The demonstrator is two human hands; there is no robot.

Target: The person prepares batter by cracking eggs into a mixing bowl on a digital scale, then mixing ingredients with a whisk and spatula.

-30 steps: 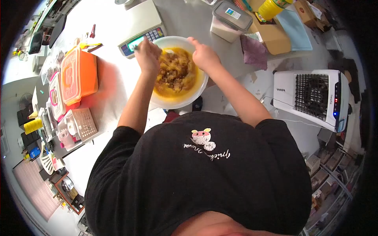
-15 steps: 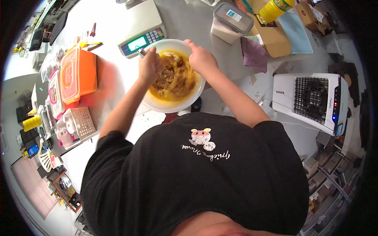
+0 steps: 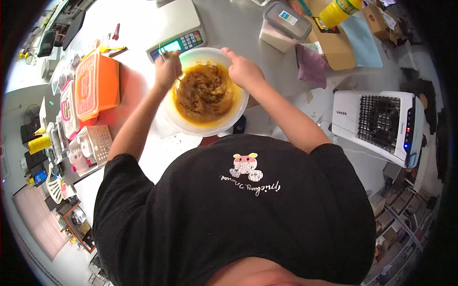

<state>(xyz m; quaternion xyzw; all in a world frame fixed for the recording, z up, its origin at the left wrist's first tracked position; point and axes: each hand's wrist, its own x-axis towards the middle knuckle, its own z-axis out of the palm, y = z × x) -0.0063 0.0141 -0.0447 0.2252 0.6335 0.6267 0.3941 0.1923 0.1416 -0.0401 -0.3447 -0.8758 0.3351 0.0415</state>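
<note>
Left hand [image 3: 167, 71] farther left, seemingly beside scale [image 3: 177, 23]

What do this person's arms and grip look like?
The left grip and right grip are bare human hands, with no glove or watch visible. Black short sleeves end near the elbows. No cables or markings show on the left forearm or right forearm.

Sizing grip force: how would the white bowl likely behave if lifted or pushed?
The bowl looks fairly stiff: its rim is round, even with the right hand at it. The broad pool of mixture probably makes it heavy to lift. That mixture looks wet and loose, so a quick shove or tilt could slosh it.
</note>
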